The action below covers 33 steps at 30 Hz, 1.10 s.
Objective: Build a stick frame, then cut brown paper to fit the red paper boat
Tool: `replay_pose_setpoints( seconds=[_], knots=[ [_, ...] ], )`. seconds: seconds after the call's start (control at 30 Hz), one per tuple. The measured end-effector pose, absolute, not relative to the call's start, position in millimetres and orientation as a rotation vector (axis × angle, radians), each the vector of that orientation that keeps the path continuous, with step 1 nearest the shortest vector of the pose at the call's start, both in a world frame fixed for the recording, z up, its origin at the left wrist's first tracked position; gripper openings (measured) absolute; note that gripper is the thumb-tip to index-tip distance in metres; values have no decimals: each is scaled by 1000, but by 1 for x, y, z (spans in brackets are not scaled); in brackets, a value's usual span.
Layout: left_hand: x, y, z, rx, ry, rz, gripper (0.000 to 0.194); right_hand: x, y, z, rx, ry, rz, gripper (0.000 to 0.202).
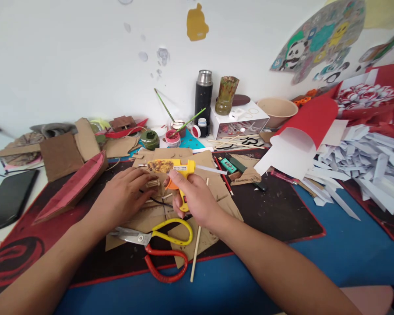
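In my right hand (197,194) is a yellow hot glue gun (186,170) with an orange trigger; its nozzle points left and a clear glue stick sticks out of its back. My left hand (126,192) is closed at the fingertips on a small tan piece (153,183), cardboard or wood, just below the nozzle. Brown cardboard sheets (213,218) lie under both hands. Scissors (151,238) with one yellow and one red handle rest in front of them. A thin wooden stick (195,253) lies to the right of the scissors.
A cardboard boat shape (75,188) with a pink inside and a black phone (11,199) are on the left. Paint jars (150,140), a black flask (203,94) and a white box (241,120) stand along the wall. White paper strips (374,157) are heaped on the right.
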<state>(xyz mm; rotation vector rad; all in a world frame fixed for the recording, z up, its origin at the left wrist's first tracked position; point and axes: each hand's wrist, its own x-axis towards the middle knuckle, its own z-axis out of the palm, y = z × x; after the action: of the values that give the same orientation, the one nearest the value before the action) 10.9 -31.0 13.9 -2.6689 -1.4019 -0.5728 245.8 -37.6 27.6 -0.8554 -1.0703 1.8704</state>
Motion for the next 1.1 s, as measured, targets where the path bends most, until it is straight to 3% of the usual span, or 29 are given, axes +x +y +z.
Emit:
replay_pose_setpoints(
  seconds=[1.1],
  knots=[
    [20,-30,11,-2575,-1660,-621,31,247,-39,30,-892,-1122,1874,53]
  ],
)
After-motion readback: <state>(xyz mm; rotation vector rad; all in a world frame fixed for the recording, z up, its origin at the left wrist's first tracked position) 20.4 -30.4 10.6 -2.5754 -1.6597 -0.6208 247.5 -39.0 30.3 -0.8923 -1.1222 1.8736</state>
